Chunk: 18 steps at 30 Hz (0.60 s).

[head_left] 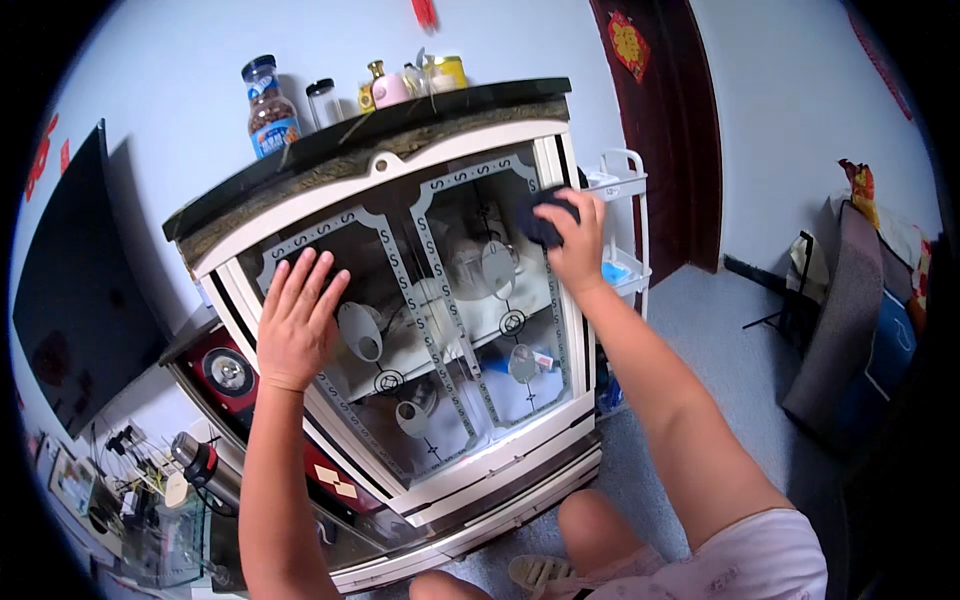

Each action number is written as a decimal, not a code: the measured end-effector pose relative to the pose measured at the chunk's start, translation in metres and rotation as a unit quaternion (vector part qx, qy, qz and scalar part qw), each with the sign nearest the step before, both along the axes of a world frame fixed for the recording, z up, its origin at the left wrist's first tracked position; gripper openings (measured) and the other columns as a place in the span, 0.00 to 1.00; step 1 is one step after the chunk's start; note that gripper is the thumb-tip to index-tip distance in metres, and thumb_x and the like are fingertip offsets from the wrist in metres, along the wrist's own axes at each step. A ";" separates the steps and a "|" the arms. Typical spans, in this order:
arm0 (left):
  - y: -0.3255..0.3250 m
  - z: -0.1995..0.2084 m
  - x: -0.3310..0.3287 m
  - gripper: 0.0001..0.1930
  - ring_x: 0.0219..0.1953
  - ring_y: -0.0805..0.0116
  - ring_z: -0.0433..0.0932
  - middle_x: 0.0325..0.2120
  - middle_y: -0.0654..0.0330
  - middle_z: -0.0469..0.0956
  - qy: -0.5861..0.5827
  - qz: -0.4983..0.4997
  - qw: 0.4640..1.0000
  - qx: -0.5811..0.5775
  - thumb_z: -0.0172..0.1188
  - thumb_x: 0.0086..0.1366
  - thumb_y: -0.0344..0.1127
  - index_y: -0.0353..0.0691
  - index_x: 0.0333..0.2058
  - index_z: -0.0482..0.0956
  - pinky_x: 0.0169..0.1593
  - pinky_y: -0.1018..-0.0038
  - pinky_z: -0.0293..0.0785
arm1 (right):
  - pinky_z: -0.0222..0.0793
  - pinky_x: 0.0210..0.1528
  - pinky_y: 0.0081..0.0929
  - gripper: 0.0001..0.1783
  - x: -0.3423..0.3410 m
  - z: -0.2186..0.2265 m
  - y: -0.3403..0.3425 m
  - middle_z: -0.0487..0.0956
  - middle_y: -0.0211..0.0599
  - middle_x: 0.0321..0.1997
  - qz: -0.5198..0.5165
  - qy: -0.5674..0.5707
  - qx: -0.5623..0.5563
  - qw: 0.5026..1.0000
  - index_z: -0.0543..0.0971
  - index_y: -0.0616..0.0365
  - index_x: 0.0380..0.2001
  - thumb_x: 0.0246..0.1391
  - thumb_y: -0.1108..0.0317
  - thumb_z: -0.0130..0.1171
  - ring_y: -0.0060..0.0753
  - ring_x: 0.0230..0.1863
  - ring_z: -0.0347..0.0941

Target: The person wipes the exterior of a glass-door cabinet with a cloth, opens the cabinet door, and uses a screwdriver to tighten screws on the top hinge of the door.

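In front of me stands a white cabinet (480, 455) with two patterned glass doors and a dark top. My left hand (298, 325) lies flat with its fingers spread against the upper part of the left glass door (350, 270). A dark, bunched cloth (540, 217) is gripped in my right hand (578, 238). It presses at the upper right corner of the right glass door (485, 300), near the white frame. Behind the glass, shelves hold several items that are hard to make out.
On the cabinet top stand a jar with a blue label (268, 108), a clear jar (323, 103) and small bottles (388, 88). A white rolling cart (640, 225) stands right of the cabinet. At left are a television (90, 280) and a steel thermos (205, 470). A grey sofa (835, 310) is far right.
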<state>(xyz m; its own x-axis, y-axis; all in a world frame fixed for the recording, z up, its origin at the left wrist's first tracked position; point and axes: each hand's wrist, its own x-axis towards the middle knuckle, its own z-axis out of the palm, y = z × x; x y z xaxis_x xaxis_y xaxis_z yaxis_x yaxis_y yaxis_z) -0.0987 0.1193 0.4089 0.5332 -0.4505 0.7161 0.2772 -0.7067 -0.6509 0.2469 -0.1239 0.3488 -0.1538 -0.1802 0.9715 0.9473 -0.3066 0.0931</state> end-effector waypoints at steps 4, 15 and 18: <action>-0.001 0.001 0.001 0.34 0.73 0.54 0.66 0.68 0.57 0.71 -0.001 0.011 1.000 0.007 0.57 0.55 0.23 0.48 0.64 0.76 0.76 0.52 0.58 | 0.69 0.61 0.53 0.30 0.002 -0.116 -0.007 0.74 0.38 0.55 0.017 0.060 -0.054 0.997 0.85 0.43 0.43 0.31 0.82 0.69 0.57 0.59 0.68; 0.001 0.000 0.001 0.29 0.72 0.56 0.67 0.68 0.59 0.72 -0.008 0.006 1.000 0.002 0.57 0.60 0.25 0.50 0.62 0.78 0.76 0.53 0.60 | 0.70 0.61 0.48 0.30 -0.032 -0.189 -0.041 0.75 0.43 0.54 0.061 0.195 -0.208 0.957 0.86 0.47 0.41 0.31 0.87 0.62 0.57 0.60 0.69; 0.000 0.000 -0.001 0.30 0.72 0.56 0.67 0.68 0.59 0.72 0.000 0.004 1.000 -0.006 0.57 0.60 0.25 0.51 0.62 0.77 0.76 0.53 0.60 | 0.67 0.64 0.48 0.29 -0.047 -0.088 -0.028 0.75 0.44 0.54 0.073 0.142 -0.150 0.976 0.86 0.48 0.43 0.35 0.87 0.60 0.56 0.60 0.69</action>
<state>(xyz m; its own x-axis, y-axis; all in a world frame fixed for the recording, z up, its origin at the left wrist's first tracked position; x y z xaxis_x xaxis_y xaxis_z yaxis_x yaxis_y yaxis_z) -0.1001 0.1192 0.4090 0.5369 -0.4382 0.7209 0.2822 -0.7120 -0.6430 0.2002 -0.1521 0.2611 0.1361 0.1189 0.9835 0.9792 -0.1668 -0.1153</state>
